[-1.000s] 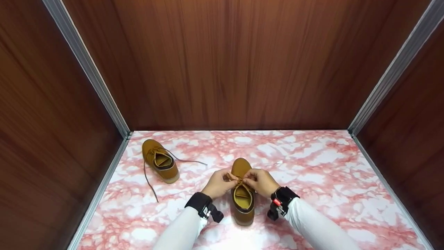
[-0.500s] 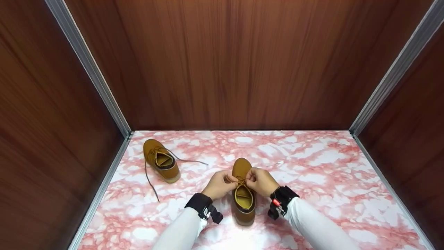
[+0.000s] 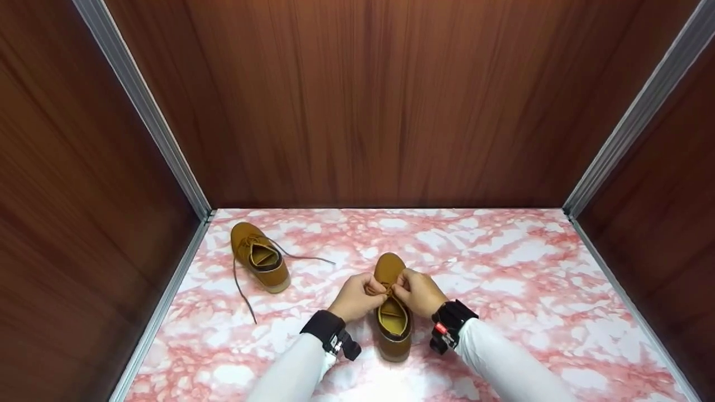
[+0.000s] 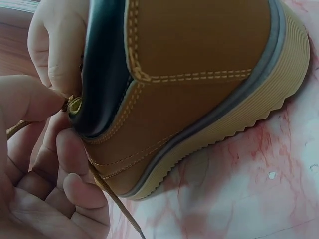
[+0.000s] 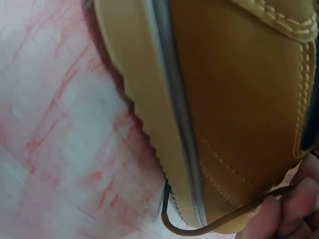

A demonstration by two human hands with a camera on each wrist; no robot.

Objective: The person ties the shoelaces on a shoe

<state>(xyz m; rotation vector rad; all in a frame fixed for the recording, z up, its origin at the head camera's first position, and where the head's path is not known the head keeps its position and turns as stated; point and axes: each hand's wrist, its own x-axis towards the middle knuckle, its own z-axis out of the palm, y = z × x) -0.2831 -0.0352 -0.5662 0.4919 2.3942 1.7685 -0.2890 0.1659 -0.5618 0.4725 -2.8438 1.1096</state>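
Observation:
A tan shoe (image 3: 389, 267) stands upright on the table, toe pointing away, between my two hands. My left hand (image 3: 355, 297) pinches the brown shoelace at the top of the lacing with thumb and forefinger; its other fingers are curled in the left wrist view. From the opposite side my right hand (image 3: 423, 292) pinches the lace close to the left fingertips. A loose lace end (image 4: 118, 200) hangs down past the shoe's side. In the right wrist view a length of shoelace (image 5: 219, 224) runs from the fingers along the sole. The fingertips partly hide the knot area.
To the left lies the matching tan shoe (image 3: 271, 279), toe angled away, its laces (image 3: 304, 258) spread loose on the table. Pink-and-white marbled table (image 3: 530, 324) surrounds both shoes. Wood-grain panels (image 3: 368, 111) with metal corner strips (image 3: 156, 123) enclose the back and sides.
The right fingertips have drawn slightly away from the lacing and come back in close to the left ones. My left hand has shifted a little to the right. Both shoes stay put.

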